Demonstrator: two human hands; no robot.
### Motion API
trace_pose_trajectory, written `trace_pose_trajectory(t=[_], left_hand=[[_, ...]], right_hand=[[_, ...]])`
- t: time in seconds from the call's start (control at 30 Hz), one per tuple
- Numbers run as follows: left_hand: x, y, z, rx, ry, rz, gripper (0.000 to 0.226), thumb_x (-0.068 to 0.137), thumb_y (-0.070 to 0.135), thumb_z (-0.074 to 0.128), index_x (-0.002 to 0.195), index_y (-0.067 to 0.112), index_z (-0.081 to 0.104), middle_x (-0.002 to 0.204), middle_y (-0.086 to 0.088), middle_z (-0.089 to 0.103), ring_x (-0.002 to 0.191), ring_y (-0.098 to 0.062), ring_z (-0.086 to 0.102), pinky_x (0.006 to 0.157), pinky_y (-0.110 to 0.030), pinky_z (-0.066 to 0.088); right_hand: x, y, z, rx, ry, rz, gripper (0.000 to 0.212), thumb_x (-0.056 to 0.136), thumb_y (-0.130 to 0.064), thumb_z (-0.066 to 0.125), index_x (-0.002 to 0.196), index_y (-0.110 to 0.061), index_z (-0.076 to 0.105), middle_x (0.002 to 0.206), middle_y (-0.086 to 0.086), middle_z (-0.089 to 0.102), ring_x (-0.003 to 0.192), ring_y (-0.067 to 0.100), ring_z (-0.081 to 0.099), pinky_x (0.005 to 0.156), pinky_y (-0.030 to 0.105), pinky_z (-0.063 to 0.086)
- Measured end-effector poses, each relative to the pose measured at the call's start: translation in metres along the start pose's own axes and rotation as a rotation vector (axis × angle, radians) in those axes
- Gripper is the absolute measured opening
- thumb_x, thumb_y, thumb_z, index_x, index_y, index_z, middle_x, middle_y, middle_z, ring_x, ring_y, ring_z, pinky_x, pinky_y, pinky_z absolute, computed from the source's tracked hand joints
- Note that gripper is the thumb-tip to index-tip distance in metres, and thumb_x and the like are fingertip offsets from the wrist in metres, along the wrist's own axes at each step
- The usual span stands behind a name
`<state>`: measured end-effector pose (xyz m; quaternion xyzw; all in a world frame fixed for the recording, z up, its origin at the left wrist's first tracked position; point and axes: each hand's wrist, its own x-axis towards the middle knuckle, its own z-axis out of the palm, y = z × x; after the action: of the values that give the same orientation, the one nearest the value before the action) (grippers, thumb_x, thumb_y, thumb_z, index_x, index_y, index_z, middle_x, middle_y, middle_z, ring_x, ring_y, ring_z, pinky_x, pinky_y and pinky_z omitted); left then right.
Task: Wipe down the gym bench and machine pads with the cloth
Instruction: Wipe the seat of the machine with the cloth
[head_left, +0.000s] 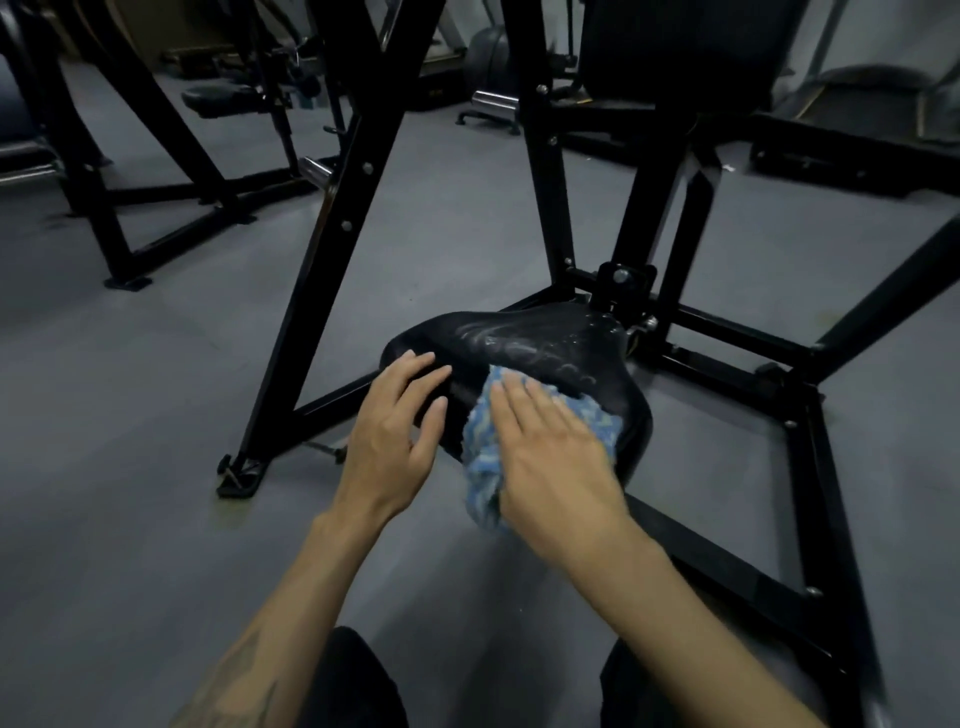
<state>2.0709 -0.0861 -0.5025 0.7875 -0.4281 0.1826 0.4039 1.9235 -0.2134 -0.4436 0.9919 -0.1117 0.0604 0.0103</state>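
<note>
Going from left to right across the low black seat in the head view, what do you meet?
Left hand resting on the seat pad's left edge → blue cloth → right hand pressing flat on the cloth → black frame bar.

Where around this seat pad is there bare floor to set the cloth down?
Bare grey floor lies left of the seat pad, beyond the slanted frame leg. Another patch sits right, boxed by the base rails. The pad itself is crowded: left hand rests on it, right hand presses the cloth.
</note>
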Motion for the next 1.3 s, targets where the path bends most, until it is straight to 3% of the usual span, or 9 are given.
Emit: trace_pose_trajectory(t=[0.1, 0.27, 0.4, 0.57, 0.8, 1.03, 1.13, 1.2, 1.3], left_hand=[[0.002, 0.008, 0.006, 0.01, 0.038, 0.08, 0.031, 0.103, 0.023, 0.052, 0.128, 0.01, 0.068, 0.137, -0.004, 0.06, 0.137, -0.02, 0.049, 0.113, -0.046, 0.041], [0.003, 0.039, 0.022, -0.009, 0.062, 0.234, 0.021, 0.1, 0.017, 0.06, 0.111, 0.005, 0.074, 0.123, -0.008, 0.067, 0.122, -0.022, 0.059, 0.104, -0.045, 0.047], [0.003, 0.052, 0.033, -0.025, 0.1, 0.216, 0.02, 0.099, 0.016, 0.058, 0.106, 0.006, 0.074, 0.112, -0.005, 0.068, 0.111, -0.019, 0.06, 0.096, -0.039, 0.049], [0.001, 0.052, 0.04, -0.036, 0.132, 0.183, 0.024, 0.101, 0.018, 0.053, 0.103, 0.006, 0.074, 0.11, -0.005, 0.067, 0.104, -0.022, 0.06, 0.09, -0.042, 0.048], [0.0, 0.053, 0.044, -0.047, 0.134, 0.166, 0.028, 0.101, 0.02, 0.05, 0.105, 0.005, 0.073, 0.11, -0.006, 0.069, 0.109, -0.021, 0.059, 0.096, -0.045, 0.048], [-0.001, 0.055, 0.042, -0.04, 0.133, 0.176, 0.028, 0.1, 0.019, 0.05, 0.106, 0.004, 0.073, 0.109, -0.007, 0.068, 0.109, -0.021, 0.058, 0.093, -0.045, 0.049], [-0.001, 0.053, 0.042, -0.036, 0.131, 0.188, 0.027, 0.1, 0.018, 0.051, 0.106, 0.003, 0.073, 0.109, -0.008, 0.068, 0.109, -0.023, 0.059, 0.093, -0.045, 0.049], [0.0, 0.052, 0.042, -0.026, 0.138, 0.199, 0.027, 0.099, 0.018, 0.052, 0.106, 0.003, 0.073, 0.109, -0.009, 0.068, 0.108, -0.024, 0.059, 0.093, -0.045, 0.049], [0.0, 0.052, 0.045, 0.008, 0.159, 0.216, 0.028, 0.099, 0.018, 0.05, 0.105, 0.003, 0.073, 0.107, -0.009, 0.068, 0.107, -0.025, 0.06, 0.092, -0.044, 0.048]], right_hand=[[-0.03, 0.026, 0.013, 0.157, 0.233, 0.036, 0.067, 0.087, -0.021, 0.037, 0.152, -0.003, 0.038, 0.158, 0.014, 0.037, 0.147, 0.025, 0.037, 0.122, 0.036, 0.022], [-0.041, 0.06, 0.029, 0.449, 0.329, 0.12, 0.057, 0.095, -0.033, 0.042, 0.151, -0.019, 0.045, 0.158, -0.005, 0.039, 0.15, 0.008, 0.026, 0.124, 0.033, 0.021], [-0.024, 0.065, 0.022, 0.712, 0.472, 0.287, 0.04, 0.088, -0.023, 0.046, 0.119, -0.022, 0.071, 0.128, -0.015, 0.062, 0.122, 0.004, 0.047, 0.106, 0.027, 0.04], [-0.02, 0.043, 0.022, 0.585, 0.713, 0.33, 0.014, 0.092, -0.029, 0.055, 0.084, -0.019, 0.062, 0.087, -0.008, 0.053, 0.083, 0.014, 0.044, 0.072, 0.038, 0.043], [-0.051, 0.036, 0.055, 0.302, 0.573, 0.085, 0.067, 0.081, -0.042, 0.069, 0.138, -0.01, 0.053, 0.14, 0.01, 0.05, 0.136, 0.027, 0.042, 0.114, 0.052, 0.035], [-0.043, 0.046, 0.042, 0.384, 0.657, -0.026, 0.024, 0.083, -0.025, 0.056, 0.1, -0.011, 0.065, 0.108, 0.005, 0.059, 0.098, 0.024, 0.05, 0.089, 0.038, 0.039], [-0.035, 0.05, 0.03, 0.624, 0.632, 0.08, 0.004, 0.085, -0.013, 0.062, 0.086, -0.014, 0.058, 0.091, -0.003, 0.052, 0.085, 0.019, 0.045, 0.075, 0.032, 0.038], [-0.019, 0.06, 0.018, 0.805, 0.602, 0.239, 0.015, 0.084, -0.003, 0.06, 0.082, -0.015, 0.052, 0.085, -0.005, 0.051, 0.084, 0.017, 0.045, 0.071, 0.032, 0.038], [0.013, 0.077, 0.005, 0.751, 0.585, 0.399, 0.013, 0.087, -0.007, 0.06, 0.089, -0.019, 0.054, 0.092, -0.007, 0.054, 0.089, 0.013, 0.05, 0.073, 0.029, 0.041]])
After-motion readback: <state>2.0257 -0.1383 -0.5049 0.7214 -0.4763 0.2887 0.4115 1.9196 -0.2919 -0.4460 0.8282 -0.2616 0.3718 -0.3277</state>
